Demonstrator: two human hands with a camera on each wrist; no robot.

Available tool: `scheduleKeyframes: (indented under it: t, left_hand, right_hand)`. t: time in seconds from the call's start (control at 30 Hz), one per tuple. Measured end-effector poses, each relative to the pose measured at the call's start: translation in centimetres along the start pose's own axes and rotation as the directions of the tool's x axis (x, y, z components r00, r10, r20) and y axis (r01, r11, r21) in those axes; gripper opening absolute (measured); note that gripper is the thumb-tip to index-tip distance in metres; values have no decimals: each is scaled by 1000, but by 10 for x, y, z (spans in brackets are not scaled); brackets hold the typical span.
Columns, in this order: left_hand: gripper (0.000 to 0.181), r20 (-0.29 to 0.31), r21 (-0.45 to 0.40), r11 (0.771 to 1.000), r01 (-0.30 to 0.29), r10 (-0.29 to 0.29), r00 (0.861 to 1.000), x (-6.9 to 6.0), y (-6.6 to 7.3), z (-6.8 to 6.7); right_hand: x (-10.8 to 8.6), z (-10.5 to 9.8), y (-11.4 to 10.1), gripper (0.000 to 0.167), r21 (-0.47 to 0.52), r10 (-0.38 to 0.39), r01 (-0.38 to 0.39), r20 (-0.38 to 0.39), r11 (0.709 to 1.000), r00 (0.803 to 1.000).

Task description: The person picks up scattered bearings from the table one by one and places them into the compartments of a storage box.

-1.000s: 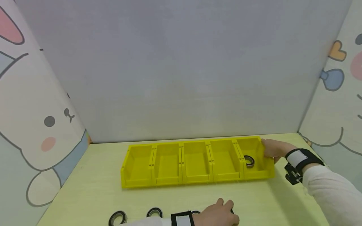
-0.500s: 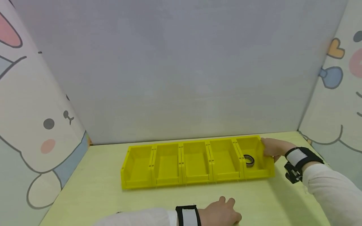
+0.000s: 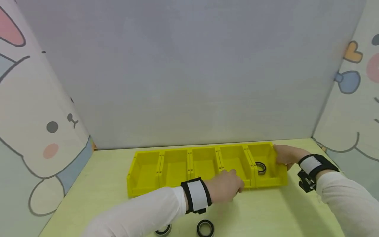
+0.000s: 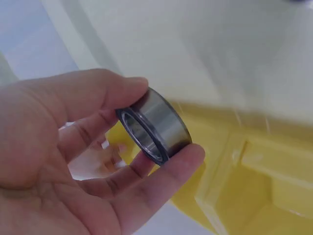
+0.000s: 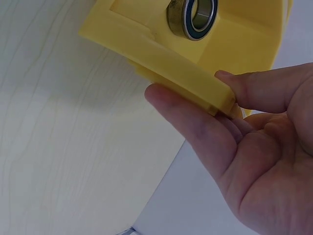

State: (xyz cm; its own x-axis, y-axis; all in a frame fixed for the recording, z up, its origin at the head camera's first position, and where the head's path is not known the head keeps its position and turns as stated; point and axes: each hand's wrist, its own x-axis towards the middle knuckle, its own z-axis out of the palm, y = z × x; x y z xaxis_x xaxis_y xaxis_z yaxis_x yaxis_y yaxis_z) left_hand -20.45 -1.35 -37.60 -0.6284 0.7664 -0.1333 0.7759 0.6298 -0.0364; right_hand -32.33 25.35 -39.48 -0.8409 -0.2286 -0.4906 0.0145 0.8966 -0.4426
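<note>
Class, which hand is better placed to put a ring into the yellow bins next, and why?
Probably the left hand: it pinches a metal ring close to the yellow bins. The right hand grips the rightmost bin by its wall, so it seems occupied.

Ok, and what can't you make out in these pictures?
Head: the held bearing, hidden behind the left hand.
Head: part of the leftmost visible loose bearing, covered by the left sleeve.
Right wrist: upper part of the binned bearing, cut off by the top edge.
</note>
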Motion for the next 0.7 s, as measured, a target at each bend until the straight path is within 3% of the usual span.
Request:
scheduleKeyframes:
  t: [0.2,0.4,0.53,0.7]
  left_hand:
    - [22,-67,-39,990,132,-134,989,27,-27,-12]
    - [23,-107,-56,975,215,-220,970,53,-47,-23]
    - [23,-108,-98,966,239,-249,962,70,-54,-17]
    - [25,-109,-84,956,280,-288,951,94,-54,4]
  right_hand:
    - [0,0,2,65,8,12,-12,1,1000,1000]
    - [1,1,4,65,-18,14,-14,-8,1000,1000]
    - [1,1,4,65,-33,8,-8,-14,999,1000]
    - [2,-1,4,62,-20,-1,1,-8,1000,1000]
